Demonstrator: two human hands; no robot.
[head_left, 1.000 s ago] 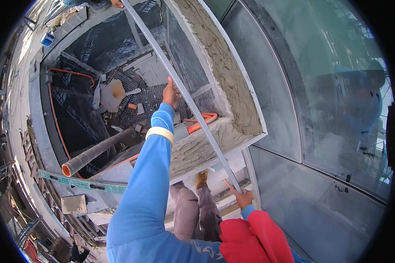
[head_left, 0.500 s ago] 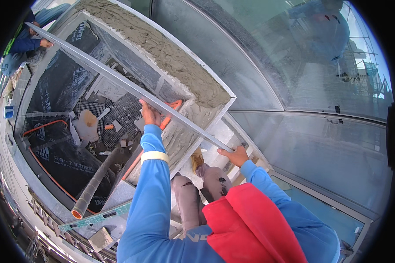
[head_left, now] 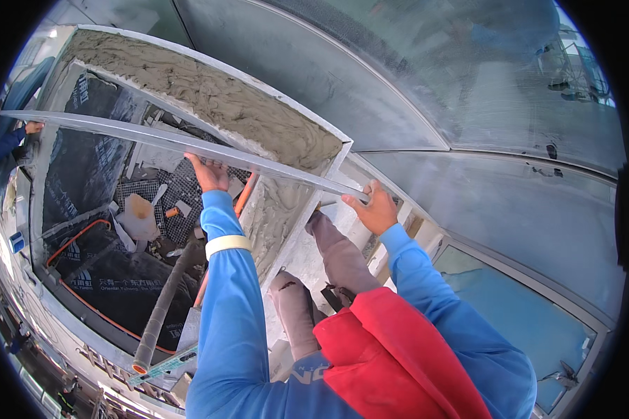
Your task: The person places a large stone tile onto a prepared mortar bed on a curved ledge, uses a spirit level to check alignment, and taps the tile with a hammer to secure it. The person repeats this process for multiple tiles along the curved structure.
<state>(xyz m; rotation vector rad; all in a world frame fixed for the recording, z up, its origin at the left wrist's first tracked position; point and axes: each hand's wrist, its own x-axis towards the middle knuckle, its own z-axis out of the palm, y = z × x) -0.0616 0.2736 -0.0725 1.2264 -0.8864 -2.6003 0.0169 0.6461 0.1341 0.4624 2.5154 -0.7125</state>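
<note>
A long silvery metal straightedge bar (head_left: 140, 134) spans the open pit slantwise, from the far left toward my right side. My right hand (head_left: 376, 209) grips its near end between thumb and fingers. Further along, my left hand (head_left: 211, 174) holds the bar from beneath, palm up, with the fingers partly hidden behind it. At the far left a co-worker's hand (head_left: 33, 127) is at the bar's other end. Beyond the bar, wet grey mortar (head_left: 210, 87) covers the wide ledge of the pit. More mortar (head_left: 276, 209) lies on the near ledge below the bar.
Inside the pit lie rubble, a grey pipe (head_left: 164, 307), an orange hose (head_left: 119, 311) and dark membrane sheets. Glass panels (head_left: 510, 209) stand along the right. A green level (head_left: 164, 366) rests at the lower left, and a blue-white cup (head_left: 17, 241) stands at the left edge.
The bar's far end has swung down in the picture, so it lies flatter. Both my hands have risen with it, my left also shifting left. My view has turned, too.
</note>
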